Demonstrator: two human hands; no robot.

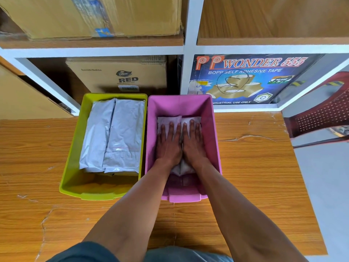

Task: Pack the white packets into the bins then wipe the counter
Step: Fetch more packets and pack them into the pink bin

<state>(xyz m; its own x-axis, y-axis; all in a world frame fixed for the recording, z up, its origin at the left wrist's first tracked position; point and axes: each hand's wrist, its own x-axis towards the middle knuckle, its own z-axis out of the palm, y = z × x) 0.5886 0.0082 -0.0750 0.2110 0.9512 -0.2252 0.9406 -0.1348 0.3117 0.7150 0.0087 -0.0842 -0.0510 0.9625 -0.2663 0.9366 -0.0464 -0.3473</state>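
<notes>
Both hands lay flat, side by side, inside the pink bin (213, 133) at the centre of the frame. The left hand (169, 142) and the right hand (193, 142) had their fingers straight and together, palms pressing down on the white packets (170, 120) at the bottom of that bin; neither hand gripped anything. The packets lay directly beneath the palms, their long axis running from the lower part of the frame toward the upper, in line with the forearms, with one end showing past the fingertips and the other between the wrists. Neither hand was nearer than the other: each covered its own half.

Left of centre, touching the pink bin, the green bin (75, 154) held more packets (113, 133), stacked with the same lengthwise lie. No loose packet showed on the wooden counter (255, 167), so the packing looked about finished and the wiping not yet begun. No cloth was visible anywhere.
</notes>
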